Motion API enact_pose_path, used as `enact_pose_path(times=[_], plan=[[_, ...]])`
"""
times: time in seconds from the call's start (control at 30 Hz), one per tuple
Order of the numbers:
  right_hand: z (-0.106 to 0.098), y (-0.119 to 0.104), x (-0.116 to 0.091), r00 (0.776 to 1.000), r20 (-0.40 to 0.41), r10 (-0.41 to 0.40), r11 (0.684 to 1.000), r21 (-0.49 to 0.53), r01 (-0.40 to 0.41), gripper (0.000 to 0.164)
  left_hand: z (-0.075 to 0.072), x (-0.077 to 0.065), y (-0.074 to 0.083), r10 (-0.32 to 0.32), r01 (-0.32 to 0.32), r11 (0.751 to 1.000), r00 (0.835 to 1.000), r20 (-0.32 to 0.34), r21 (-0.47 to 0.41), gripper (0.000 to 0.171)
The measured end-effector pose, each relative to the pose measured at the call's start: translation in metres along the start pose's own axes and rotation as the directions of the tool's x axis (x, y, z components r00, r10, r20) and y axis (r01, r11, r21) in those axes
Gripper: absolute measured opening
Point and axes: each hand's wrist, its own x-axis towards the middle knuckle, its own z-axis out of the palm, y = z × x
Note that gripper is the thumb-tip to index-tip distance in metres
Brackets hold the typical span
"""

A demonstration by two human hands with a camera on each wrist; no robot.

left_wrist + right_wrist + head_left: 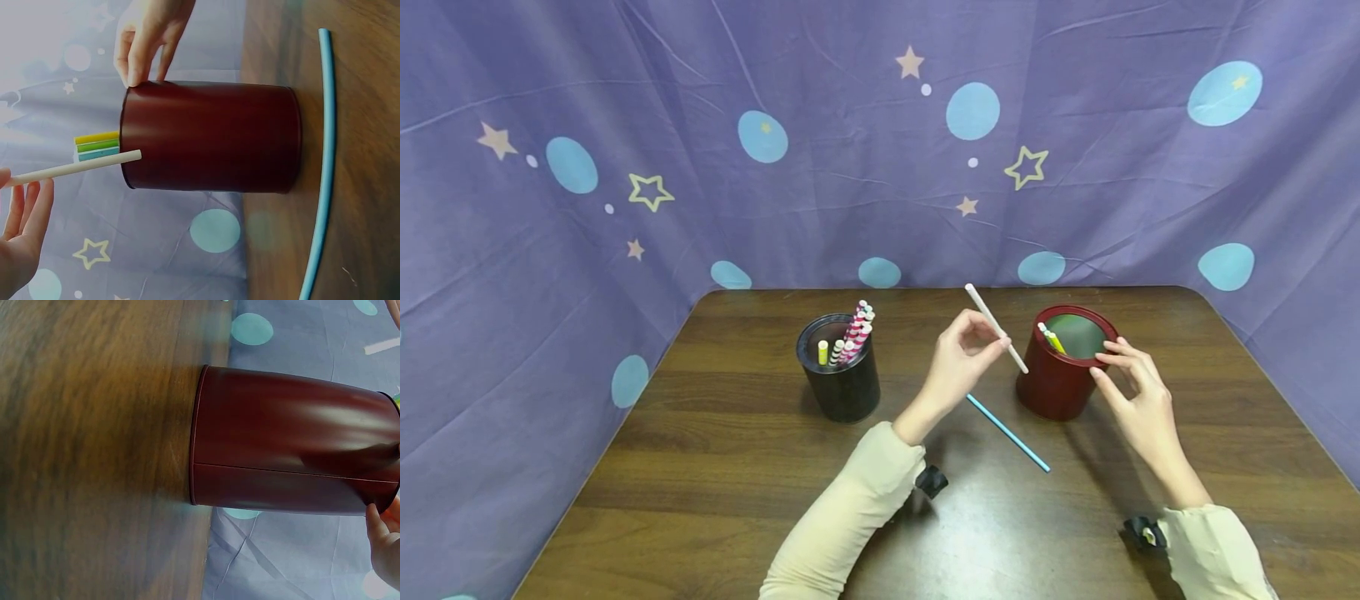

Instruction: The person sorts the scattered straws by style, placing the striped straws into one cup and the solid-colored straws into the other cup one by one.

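My left hand (961, 358) pinches a thin white straw (987, 312) between thumb and fingers. The straw slants, its lower end in front of the dark red can (1054, 387) near the rim. My right hand (1142, 396) holds the can's right rim, thumb on the outer wall and fingers over the edge. Inside that can stand a few short straws (98, 145) in yellow, green and blue, tops poking past the rim in the left wrist view. On the table before the can lies a light blue straw (1009, 433).
A black can (842, 392) stands to the left, filled with several pink-and-white striped straws (857, 329), some black-and-white ones and a yellow one (823, 352). The wooden table (700, 467) ends at a purple patterned curtain (820, 208).
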Motion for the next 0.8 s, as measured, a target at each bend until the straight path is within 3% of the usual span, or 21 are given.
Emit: enact_pose_path(times=[0.13, 0.37, 0.8], plan=[[0.0, 0.0, 0.0, 1.0, -0.002, -0.001, 1.0, 0.001, 0.001, 0.032, 0.002, 0.005, -0.007, 0.025, -0.026, 0.999, 0.999, -0.029, -0.03, 0.018], [0.0, -0.003, 0.0, 1.0, 0.001, 0.004, 1.0, -0.01, -0.004, 0.032, 0.007, 0.012, -0.004, 0.071, -0.074, 0.995, 0.996, -0.051, -0.063, 0.017], [0.0, -0.003, 0.0, 1.0, 0.0, 0.005, 1.0, -0.005, -0.005, 0.032, 0.015, 0.02, -0.008, 0.087, -0.094, 0.992, 0.993, -0.085, -0.085, 0.018]])
